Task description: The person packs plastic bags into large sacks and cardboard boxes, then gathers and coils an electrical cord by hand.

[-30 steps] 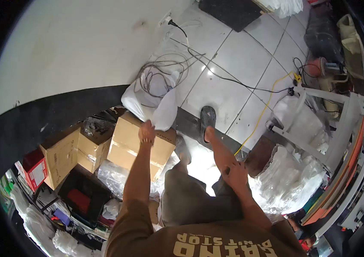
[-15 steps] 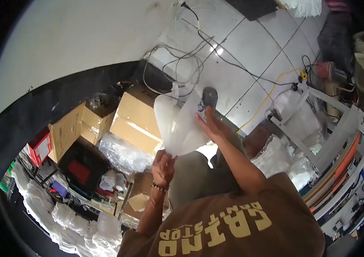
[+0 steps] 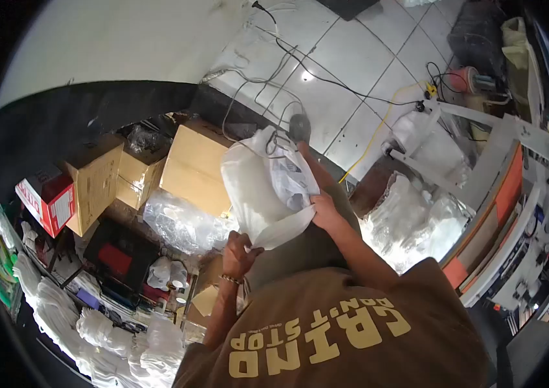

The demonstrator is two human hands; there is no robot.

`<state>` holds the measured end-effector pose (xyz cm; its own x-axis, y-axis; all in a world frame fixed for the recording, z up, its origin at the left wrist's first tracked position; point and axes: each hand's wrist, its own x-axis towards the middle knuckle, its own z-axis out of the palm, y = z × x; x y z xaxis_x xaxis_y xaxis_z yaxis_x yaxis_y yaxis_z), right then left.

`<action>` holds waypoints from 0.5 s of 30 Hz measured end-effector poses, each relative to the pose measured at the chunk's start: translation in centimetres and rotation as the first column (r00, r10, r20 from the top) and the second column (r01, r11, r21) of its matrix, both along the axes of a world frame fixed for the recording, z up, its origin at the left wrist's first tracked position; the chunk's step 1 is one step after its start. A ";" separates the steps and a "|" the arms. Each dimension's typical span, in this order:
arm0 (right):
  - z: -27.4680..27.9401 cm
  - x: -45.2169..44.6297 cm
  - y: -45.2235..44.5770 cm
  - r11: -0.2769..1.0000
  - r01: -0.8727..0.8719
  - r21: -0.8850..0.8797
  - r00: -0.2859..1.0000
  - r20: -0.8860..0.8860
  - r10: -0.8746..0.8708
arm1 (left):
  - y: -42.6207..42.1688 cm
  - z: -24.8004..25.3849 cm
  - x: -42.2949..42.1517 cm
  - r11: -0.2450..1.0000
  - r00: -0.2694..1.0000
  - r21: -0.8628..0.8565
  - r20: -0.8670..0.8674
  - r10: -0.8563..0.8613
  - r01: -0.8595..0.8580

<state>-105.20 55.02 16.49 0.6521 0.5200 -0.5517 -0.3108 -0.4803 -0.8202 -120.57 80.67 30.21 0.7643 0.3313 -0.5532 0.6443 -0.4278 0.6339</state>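
A white, thin plastic bag [image 3: 252, 194] hangs in front of my knees, its mouth spread wide toward me. Bluish-grey printing shows on its right part, and a looped handle-like strip lies near its top. My left hand [image 3: 239, 253] pinches the bag's lower left edge, fingers closed. At the bag's right edge, my right hand [image 3: 325, 212] is closed on the plastic; its fingertips are partly hidden by the bag.
Cardboard boxes [image 3: 198, 169] and clear plastic wrap [image 3: 184, 223] lie to the left, near a red box [image 3: 47, 202]. White bundles [image 3: 61, 317] line the lower left. Cables [image 3: 326, 83] cross the tiled floor [image 3: 378, 39]. A grey metal frame [image 3: 475, 174] stands right.
My right hand has moved down from beside the bag to its right edge. The bag has opened wider, with more of its printed side showing. The whole view has shifted slightly.
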 end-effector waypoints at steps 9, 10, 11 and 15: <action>12.5 -5.0 0.4 0.950 0.272 -0.154 0.784 -0.537 -0.312 | 1.6 2.6 -3.2 0.874 0.881 -0.182 0.251 -0.402 0.451; 12.9 -5.7 -0.6 0.946 0.234 -0.222 0.866 -0.395 -0.307 | 1.3 3.1 -3.6 0.857 0.862 -0.214 0.321 -0.392 0.469; 13.1 -6.2 -1.5 0.932 0.207 -0.297 0.927 -0.244 -0.284 | 1.3 3.5 -3.9 0.807 0.859 -0.308 0.279 -0.430 0.504; 18.9 -5.5 -2.0 0.922 0.336 -0.193 0.771 -0.506 -0.387 | 4.0 -0.2 -5.6 0.794 0.999 -0.608 -0.015 -0.030 0.015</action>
